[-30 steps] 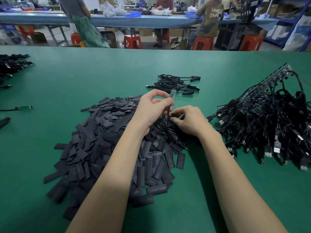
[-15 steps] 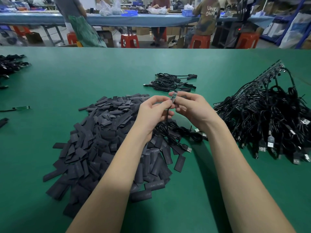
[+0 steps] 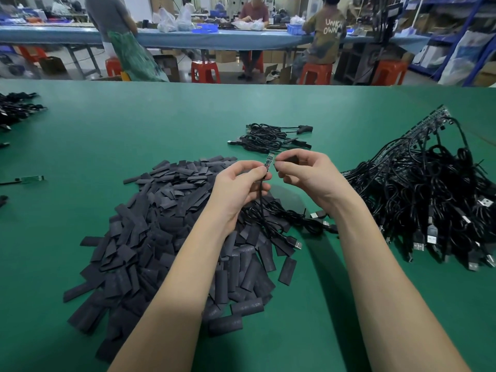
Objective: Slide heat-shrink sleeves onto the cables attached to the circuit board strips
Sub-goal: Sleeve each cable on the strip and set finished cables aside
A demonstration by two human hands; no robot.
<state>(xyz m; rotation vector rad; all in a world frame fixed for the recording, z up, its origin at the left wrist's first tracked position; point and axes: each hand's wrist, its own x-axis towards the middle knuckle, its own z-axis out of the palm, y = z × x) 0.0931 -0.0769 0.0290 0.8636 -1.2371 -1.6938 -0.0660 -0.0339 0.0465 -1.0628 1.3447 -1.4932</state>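
Observation:
My left hand pinches a black cable just below its small circuit board strip, which stands upright above my fingers. The cable trails down to a USB plug lying on the sleeves. My right hand is level with the strip and just right of it, with thumb and forefinger curled round a dark heat-shrink sleeve, of which only an edge shows. A large pile of flat black sleeves covers the green table under my left arm.
A big tangle of black USB cables with board strips lies at the right. A small cable bundle lies beyond my hands. A loose green board and more cables are at the left. People work at a far bench.
My right hand came up from the sleeve pile to the board strip's height and now sits just right of it. My left hand lifted the strip slightly and keeps hold of the cable.

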